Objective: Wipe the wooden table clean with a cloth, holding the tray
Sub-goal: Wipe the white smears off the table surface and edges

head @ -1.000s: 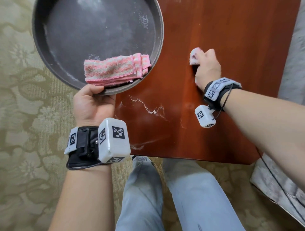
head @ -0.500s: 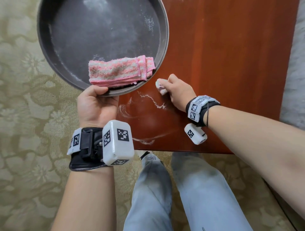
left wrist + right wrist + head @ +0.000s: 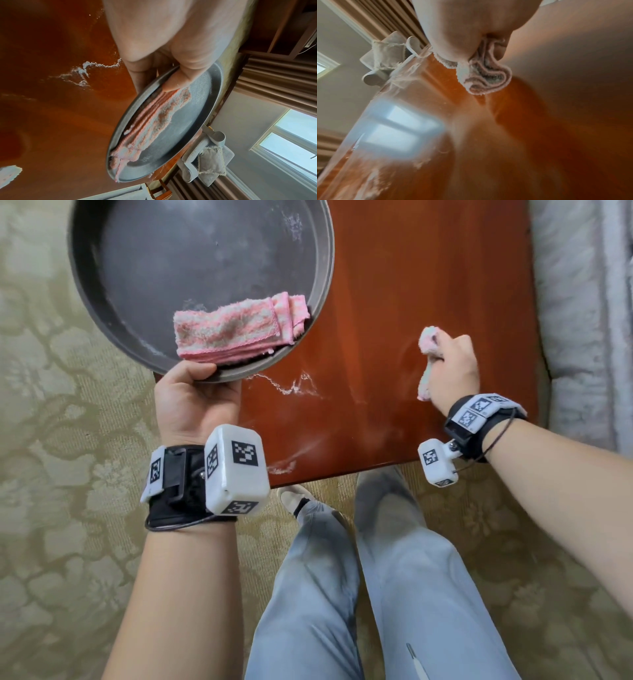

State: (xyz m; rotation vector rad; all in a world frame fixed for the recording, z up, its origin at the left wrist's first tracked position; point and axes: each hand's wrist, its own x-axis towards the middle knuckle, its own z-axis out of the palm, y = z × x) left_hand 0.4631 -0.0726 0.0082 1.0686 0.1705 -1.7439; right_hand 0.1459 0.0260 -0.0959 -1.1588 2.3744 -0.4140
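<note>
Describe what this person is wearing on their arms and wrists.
Both forearms are bare, no sleeves. The left wrist has a black strap with a white tag of black square code markings and a large white block printed with the same codes. The right wrist has a black band, white coded tags, a thin black cable and a smaller white block.

Glossy wooden table (image 3: 428,285); matt dark metal tray (image 3: 171,268); fluffy terry cloth (image 3: 426,361).

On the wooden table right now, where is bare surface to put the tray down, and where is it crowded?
Bare wood lies on the table between the tray rim and the far right edge, beyond the right hand gripping its cloth. Crowded: the near strip, with white powder between the left hand and right hand.
</note>
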